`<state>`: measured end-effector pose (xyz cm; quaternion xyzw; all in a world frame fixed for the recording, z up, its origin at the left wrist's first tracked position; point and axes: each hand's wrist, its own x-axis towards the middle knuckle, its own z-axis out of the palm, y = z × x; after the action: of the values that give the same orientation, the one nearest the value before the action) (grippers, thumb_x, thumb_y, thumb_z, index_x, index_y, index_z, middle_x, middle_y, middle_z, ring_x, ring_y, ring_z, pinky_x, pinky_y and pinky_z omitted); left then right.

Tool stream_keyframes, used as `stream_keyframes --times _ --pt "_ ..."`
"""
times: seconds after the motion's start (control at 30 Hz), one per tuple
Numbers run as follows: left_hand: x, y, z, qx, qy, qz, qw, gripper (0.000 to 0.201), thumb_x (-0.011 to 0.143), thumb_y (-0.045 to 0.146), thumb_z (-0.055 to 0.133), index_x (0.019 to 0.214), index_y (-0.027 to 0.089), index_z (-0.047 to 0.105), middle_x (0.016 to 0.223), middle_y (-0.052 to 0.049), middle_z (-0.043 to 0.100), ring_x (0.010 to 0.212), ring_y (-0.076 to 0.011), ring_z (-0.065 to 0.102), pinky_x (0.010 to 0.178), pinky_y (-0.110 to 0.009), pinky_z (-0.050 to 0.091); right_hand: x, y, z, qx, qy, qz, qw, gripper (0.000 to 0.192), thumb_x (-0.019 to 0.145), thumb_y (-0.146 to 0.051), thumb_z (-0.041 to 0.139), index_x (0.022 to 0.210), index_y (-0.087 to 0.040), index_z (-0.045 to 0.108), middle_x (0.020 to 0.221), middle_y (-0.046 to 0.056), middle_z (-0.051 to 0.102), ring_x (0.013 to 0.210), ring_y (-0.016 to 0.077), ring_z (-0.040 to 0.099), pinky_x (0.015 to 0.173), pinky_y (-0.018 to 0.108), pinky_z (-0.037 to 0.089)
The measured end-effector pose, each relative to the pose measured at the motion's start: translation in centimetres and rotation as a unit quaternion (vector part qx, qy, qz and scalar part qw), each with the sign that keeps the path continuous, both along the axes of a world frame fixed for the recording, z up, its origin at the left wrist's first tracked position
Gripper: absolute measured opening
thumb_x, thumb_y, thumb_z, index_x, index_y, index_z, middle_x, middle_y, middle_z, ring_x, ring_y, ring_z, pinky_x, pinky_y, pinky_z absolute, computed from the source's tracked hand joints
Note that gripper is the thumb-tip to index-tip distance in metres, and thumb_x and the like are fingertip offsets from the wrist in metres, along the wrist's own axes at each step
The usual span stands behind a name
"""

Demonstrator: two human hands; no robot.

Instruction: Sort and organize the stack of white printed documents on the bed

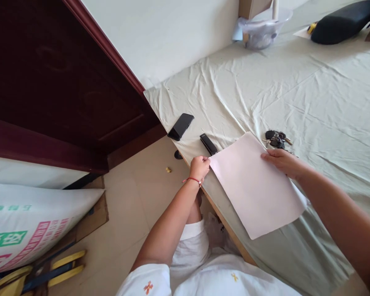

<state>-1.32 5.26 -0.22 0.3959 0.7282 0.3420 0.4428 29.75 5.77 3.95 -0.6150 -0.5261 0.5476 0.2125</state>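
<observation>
Both hands hold a pale pinkish-white sheet of paper (254,189) over the cloth-covered surface. My left hand (200,167), with a red string bracelet at the wrist, pinches its upper left corner. My right hand (282,161) grips the right edge, thumb on top and fingers partly hidden underneath. Just beyond my left hand lies a black stapler (208,144), its near end close to the paper's edge. Past my right hand rests a bunch of keys (277,139) with black fobs. A dark smartphone (181,126) lies at the surface's left edge.
A wrinkled pale green cloth (333,123) covers the surface. Against the wall stands a clear plastic basin (262,31) with items in it. A black elongated object (345,22) lies at the far right. A printed white sack (33,222) is on the left, near a dark red door (64,74).
</observation>
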Motion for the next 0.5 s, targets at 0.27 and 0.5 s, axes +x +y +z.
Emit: stream_keyframes --times 0.27,0.5 --pt "-1.6 0.6 1.2 0.117 0.156 -0.033 0.980 0.016 0.087 0.015 0.061 0.097 0.016 0.074 0.095 -0.011 0.078 0.092 -0.0224 0.073 0.091 -0.037 0.057 -0.2 2.6 1.1 -0.114 0.065 -0.040 0.991 0.015 0.090 -0.038 0.071 0.093 -0.023 0.070 0.093 0.007 0.078 0.080 0.0247 0.077 0.064 0.033 0.065" --pt "-2.9 0.4 1.7 0.347 0.293 -0.283 0.845 0.057 0.088 -0.003 0.040 0.128 0.023 0.072 0.143 -0.007 0.070 0.143 -0.0208 0.057 0.125 -0.051 0.042 0.9 3.7 0.0 -0.106 0.045 -0.026 0.993 0.027 0.082 -0.046 0.079 0.097 -0.024 0.072 0.098 0.007 0.079 0.082 0.0273 0.078 0.060 0.034 0.065"
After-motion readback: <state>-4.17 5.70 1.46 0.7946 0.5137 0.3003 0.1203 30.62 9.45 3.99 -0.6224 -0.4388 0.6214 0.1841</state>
